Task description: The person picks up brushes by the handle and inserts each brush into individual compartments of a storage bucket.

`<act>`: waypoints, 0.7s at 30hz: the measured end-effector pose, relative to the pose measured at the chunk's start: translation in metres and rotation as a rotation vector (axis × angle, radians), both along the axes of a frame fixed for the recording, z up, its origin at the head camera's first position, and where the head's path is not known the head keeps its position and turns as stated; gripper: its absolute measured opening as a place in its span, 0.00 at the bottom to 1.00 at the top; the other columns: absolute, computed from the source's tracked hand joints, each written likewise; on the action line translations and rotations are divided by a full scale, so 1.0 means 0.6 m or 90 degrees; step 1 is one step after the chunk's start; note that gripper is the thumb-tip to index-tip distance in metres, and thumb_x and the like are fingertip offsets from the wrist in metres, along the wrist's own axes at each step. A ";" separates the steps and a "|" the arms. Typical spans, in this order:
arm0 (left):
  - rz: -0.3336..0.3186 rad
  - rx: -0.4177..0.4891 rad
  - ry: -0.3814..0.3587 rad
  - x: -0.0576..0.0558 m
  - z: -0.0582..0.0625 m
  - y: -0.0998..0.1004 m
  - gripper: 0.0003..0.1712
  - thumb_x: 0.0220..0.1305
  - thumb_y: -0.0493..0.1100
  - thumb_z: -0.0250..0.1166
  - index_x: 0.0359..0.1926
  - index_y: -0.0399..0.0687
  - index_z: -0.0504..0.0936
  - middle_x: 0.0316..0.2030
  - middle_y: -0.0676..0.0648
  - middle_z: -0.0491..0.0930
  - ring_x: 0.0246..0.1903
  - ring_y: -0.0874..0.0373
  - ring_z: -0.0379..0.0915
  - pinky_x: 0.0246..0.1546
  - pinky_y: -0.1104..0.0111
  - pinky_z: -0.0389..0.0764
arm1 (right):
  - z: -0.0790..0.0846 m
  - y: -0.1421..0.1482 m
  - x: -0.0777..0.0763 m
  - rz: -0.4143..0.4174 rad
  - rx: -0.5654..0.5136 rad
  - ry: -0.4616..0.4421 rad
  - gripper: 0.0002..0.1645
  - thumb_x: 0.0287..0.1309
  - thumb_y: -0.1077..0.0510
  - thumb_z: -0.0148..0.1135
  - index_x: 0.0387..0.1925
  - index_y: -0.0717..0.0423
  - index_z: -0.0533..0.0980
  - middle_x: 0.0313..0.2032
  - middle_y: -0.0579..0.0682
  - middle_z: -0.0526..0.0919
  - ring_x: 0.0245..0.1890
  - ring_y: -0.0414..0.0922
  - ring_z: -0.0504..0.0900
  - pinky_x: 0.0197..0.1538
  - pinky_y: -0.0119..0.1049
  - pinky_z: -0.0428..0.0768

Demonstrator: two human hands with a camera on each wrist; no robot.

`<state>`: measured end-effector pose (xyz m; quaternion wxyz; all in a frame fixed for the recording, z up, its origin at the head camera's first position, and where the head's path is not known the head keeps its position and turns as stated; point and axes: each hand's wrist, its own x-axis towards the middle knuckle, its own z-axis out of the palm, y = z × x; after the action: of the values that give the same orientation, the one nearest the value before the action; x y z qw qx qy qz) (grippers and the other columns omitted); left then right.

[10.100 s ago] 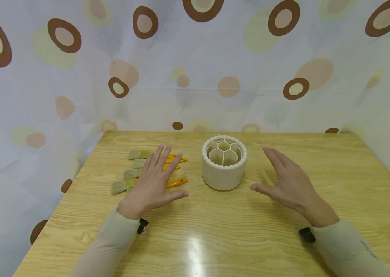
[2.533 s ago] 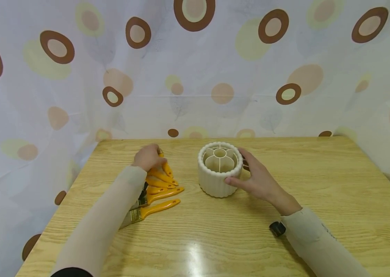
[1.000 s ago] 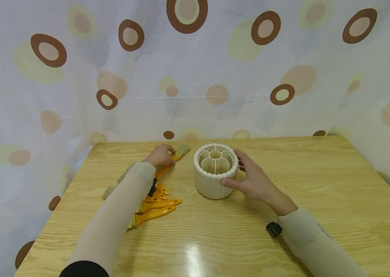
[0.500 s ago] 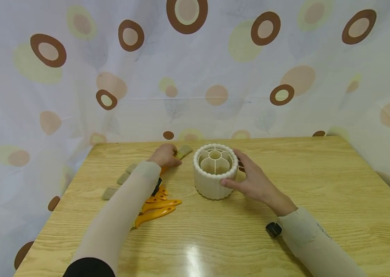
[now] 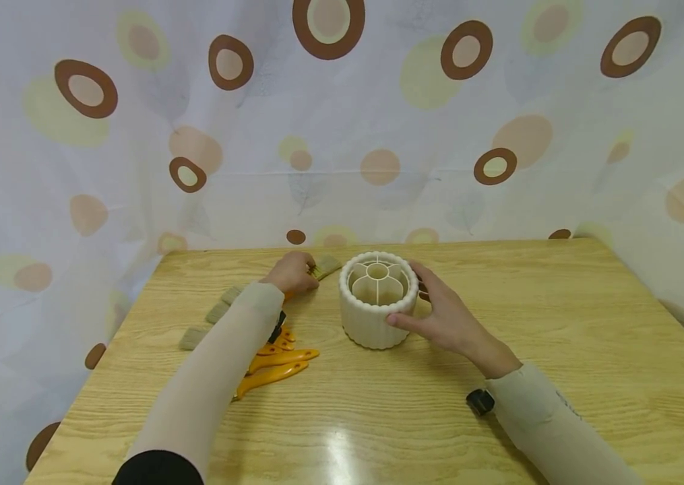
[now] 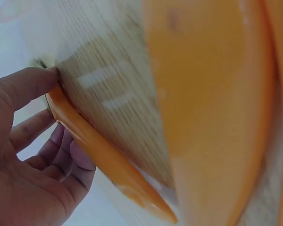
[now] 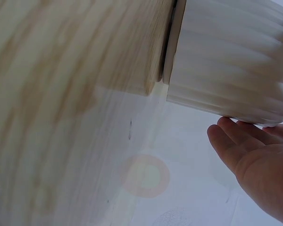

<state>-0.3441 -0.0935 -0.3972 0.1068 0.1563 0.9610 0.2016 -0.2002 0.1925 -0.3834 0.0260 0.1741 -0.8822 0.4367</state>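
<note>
In the head view my left hand [image 5: 292, 273] pinches a paintbrush [image 5: 329, 265] whose pale bristles point right, toward a cream, ribbed round brush holder [image 5: 375, 327]. The left wrist view shows thumb and forefinger at the metal collar of this brush, its orange handle [image 6: 108, 155] slanting away over the table. My right hand [image 5: 453, 320] grips the holder's right side, thumb on the front wall and fingers round the back. Inside the holder's scalloped rim are petal-shaped compartments round a central ring. Fingertips of the right hand [image 7: 269, 172] touch the ribbed wall in the right wrist view.
Several more paintbrushes lie on the left of the wooden table [image 5: 499, 417], partly under my left forearm; orange handles [image 5: 275, 377] point right and bristles [image 5: 193, 338] left. A patterned curtain [image 5: 342, 121] hangs behind the table's back edge.
Both hands were spread above the table at first. My right hand then took hold of the holder. My left hand picked a brush, turned its bristles to the right and moved slightly toward the holder.
</note>
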 end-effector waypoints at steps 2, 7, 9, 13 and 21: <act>0.007 0.009 -0.001 0.001 0.001 0.001 0.26 0.59 0.42 0.66 0.58 0.40 0.75 0.56 0.41 0.75 0.52 0.46 0.73 0.51 0.55 0.74 | -0.001 0.000 -0.001 0.000 0.001 0.000 0.59 0.46 0.36 0.71 0.73 0.43 0.50 0.69 0.49 0.59 0.65 0.55 0.64 0.62 0.55 0.65; 0.018 0.041 0.012 0.004 0.002 0.002 0.26 0.58 0.41 0.66 0.58 0.41 0.75 0.54 0.42 0.76 0.48 0.47 0.74 0.48 0.56 0.76 | -0.004 0.001 -0.003 0.003 0.001 -0.002 0.59 0.47 0.37 0.71 0.73 0.43 0.49 0.69 0.50 0.59 0.65 0.57 0.63 0.62 0.56 0.65; 0.012 0.047 0.024 0.005 0.003 0.003 0.26 0.59 0.42 0.66 0.58 0.41 0.75 0.52 0.43 0.77 0.47 0.48 0.74 0.47 0.56 0.76 | -0.003 0.002 -0.002 0.003 -0.003 -0.003 0.58 0.47 0.37 0.71 0.73 0.43 0.49 0.69 0.50 0.59 0.65 0.57 0.63 0.62 0.56 0.65; 0.002 0.063 0.040 0.009 0.009 0.004 0.27 0.60 0.43 0.66 0.60 0.40 0.73 0.50 0.42 0.77 0.45 0.49 0.74 0.45 0.57 0.76 | -0.003 0.003 -0.001 0.005 -0.011 -0.005 0.58 0.48 0.38 0.71 0.73 0.42 0.49 0.69 0.50 0.59 0.65 0.57 0.64 0.62 0.56 0.66; -0.006 0.119 0.052 0.021 0.024 0.005 0.29 0.61 0.45 0.66 0.61 0.40 0.71 0.47 0.43 0.76 0.44 0.50 0.73 0.43 0.58 0.77 | -0.005 0.002 -0.003 0.015 -0.036 -0.009 0.56 0.47 0.39 0.72 0.72 0.42 0.51 0.68 0.49 0.60 0.66 0.53 0.62 0.63 0.54 0.65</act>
<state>-0.3314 -0.0906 -0.3827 0.0530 0.1780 0.9408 0.2834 -0.2020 0.1936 -0.3866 0.0199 0.1806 -0.8676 0.4629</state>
